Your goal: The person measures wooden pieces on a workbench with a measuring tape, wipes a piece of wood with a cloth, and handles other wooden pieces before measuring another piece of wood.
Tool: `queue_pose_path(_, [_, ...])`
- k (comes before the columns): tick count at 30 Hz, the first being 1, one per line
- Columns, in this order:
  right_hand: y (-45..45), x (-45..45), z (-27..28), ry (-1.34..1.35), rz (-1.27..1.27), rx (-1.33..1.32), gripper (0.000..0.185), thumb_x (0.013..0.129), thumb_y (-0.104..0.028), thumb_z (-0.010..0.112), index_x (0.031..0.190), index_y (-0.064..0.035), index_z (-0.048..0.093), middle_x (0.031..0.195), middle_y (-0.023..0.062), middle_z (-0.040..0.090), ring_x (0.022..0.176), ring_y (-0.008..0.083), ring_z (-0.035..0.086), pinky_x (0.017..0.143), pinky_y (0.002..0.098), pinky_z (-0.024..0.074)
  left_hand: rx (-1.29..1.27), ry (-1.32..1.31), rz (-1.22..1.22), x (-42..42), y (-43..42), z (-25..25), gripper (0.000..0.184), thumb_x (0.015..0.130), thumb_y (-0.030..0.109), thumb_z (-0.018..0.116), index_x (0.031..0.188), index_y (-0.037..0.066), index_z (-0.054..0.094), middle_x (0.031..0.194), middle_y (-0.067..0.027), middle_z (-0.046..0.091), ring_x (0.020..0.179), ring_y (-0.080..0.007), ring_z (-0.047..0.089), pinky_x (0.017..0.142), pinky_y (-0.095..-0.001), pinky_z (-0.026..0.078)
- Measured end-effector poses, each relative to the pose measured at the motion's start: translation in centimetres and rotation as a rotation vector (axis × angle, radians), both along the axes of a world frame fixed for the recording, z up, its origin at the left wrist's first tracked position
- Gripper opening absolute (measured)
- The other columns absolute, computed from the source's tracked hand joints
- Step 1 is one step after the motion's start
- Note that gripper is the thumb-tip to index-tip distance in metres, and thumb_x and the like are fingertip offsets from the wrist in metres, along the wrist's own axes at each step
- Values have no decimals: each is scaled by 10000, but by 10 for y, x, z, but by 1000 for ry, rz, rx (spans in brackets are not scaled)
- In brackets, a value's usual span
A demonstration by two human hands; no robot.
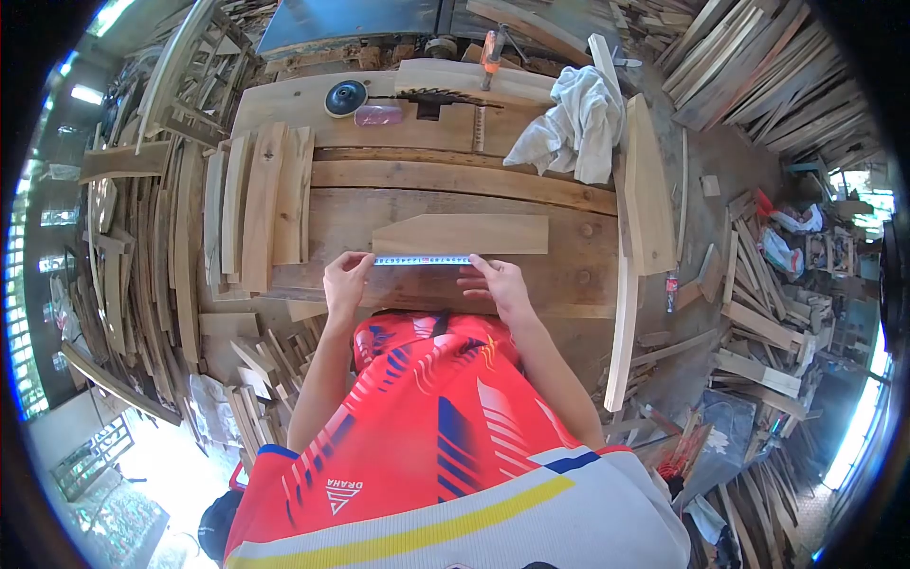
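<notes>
A white measuring tape (422, 260) with dark markings is stretched between my two hands, along the near edge of a light wooden board (474, 234). The board lies on the wooden workbench (332, 218) and has a slanted upper left corner. My left hand (349, 278) pinches the tape's left end with closed fingers. At the tape's right end, my right hand (498, 284) has thumb and index finger at the tape, its other fingers loosely bent.
Upright boards (265, 209) stand at the bench's left. Farther back are a dark round object (345, 98), a pink block (378, 116), an orange-handled tool (491, 57) and a white cloth (576, 123). A long strip (622, 332) runs along the right side.
</notes>
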State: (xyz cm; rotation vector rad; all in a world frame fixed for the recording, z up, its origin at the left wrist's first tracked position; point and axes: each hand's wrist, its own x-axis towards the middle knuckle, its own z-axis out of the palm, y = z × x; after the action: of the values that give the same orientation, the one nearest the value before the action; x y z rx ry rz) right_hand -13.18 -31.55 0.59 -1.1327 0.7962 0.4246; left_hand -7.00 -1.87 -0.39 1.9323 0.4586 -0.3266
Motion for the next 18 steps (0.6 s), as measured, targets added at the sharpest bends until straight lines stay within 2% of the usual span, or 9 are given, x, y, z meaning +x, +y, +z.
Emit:
queue_pose_path(5, [2, 1, 2, -9, 0, -28, 380, 1030, -306, 710, 1154, 52, 685, 1091, 184, 765, 884, 282, 790, 652, 367, 658, -20, 19, 17, 0, 2, -7, 270, 914, 249, 804, 1034, 8, 809, 900, -58, 786, 682, -95, 660, 614, -250, 527])
queue_pose_path(8, [0, 1, 3, -4, 13, -4, 385, 1024, -301, 712, 1174, 52, 675, 1117, 191, 766, 930, 282, 781, 729, 372, 649, -27, 21, 25, 0, -1, -3, 264, 916, 246, 802, 1030, 7, 808, 899, -57, 784, 683, -92, 659, 614, -251, 527])
queue_pose_path(18, [-3, 3, -7, 25, 16, -24, 366, 1015, -298, 717, 1166, 33, 681, 1072, 182, 775, 865, 263, 779, 692, 355, 636, -39, 6, 17, 0, -1, -3, 255, 910, 235, 811, 1013, 2, 809, 889, -51, 780, 715, -88, 658, 628, -249, 523])
